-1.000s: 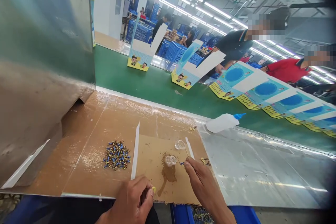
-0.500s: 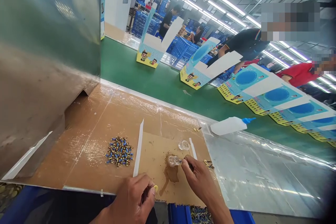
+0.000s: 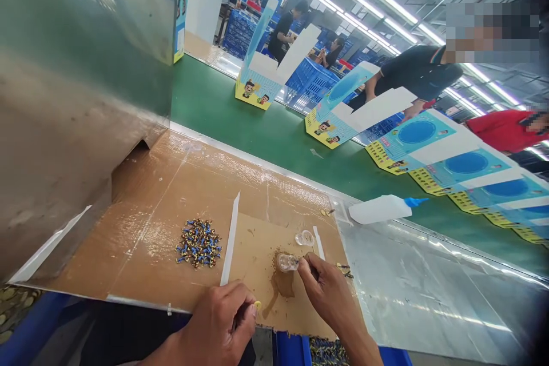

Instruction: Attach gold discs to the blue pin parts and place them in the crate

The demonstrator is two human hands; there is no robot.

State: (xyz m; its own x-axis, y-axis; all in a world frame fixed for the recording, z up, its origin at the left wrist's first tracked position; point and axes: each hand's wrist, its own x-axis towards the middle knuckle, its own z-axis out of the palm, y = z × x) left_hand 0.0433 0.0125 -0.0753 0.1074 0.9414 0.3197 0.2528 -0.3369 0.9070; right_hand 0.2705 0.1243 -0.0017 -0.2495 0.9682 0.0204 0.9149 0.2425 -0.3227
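Note:
My left hand (image 3: 221,314) is closed at the near edge of the board, pinching a small yellow disc (image 3: 257,305) between thumb and forefinger. My right hand (image 3: 328,286) is closed in a pinch on a small dark piece (image 3: 297,261), mostly covered by the fingers. That piece reaches the mouth of a small clear cup (image 3: 285,262), which appears tipped toward the hand on a stained brown cardboard sheet (image 3: 253,246). Just beyond lies another clear round container (image 3: 304,238). Left of the sheet is a pile of small blue, black and gold figures (image 3: 198,243).
A white squeeze bottle with a blue tip (image 3: 381,210) lies at the right. Blue and yellow cartons (image 3: 332,126) stand along the green belt (image 3: 206,91). A metal panel (image 3: 86,97) rises at left. A co-worker in a dark shirt (image 3: 407,74) stands across the belt.
The view has shifted slightly, so the scene sits a little further right. Both hands keep their grips, and the dark piece stays at the cup's mouth.

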